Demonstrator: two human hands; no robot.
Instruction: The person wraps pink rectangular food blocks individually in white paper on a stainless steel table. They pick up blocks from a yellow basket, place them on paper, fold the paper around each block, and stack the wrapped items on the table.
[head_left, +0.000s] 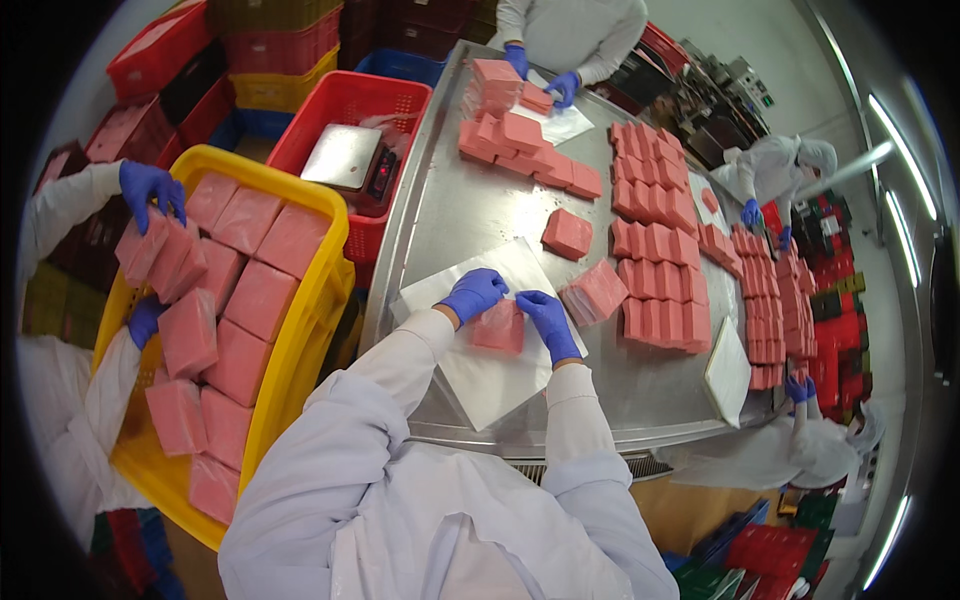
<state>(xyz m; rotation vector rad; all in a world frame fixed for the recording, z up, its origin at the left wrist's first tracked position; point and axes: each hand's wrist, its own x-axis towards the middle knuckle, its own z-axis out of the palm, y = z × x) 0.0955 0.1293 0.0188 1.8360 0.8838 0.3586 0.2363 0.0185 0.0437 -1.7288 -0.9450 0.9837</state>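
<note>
Both of my hands wear blue gloves over a steel table. My left hand and my right hand are at the upper corners of a pink slab of sliced meat, which seems covered by a thin clear sheet. It lies on a stack of white sheets. The fingertips of each hand are pinched together near the slab's top edge; whether they grip the film is too small to tell. Right of the sheets leans a stack of pink slices with sheets between them. Above sits a bare pink block.
Rows of pink blocks stand on the right of the table, near a white sheet stack. At left, a co-worker's gloved hands handle wrapped blocks in a yellow crate. A scale sits over a red crate. Another co-worker works across the table.
</note>
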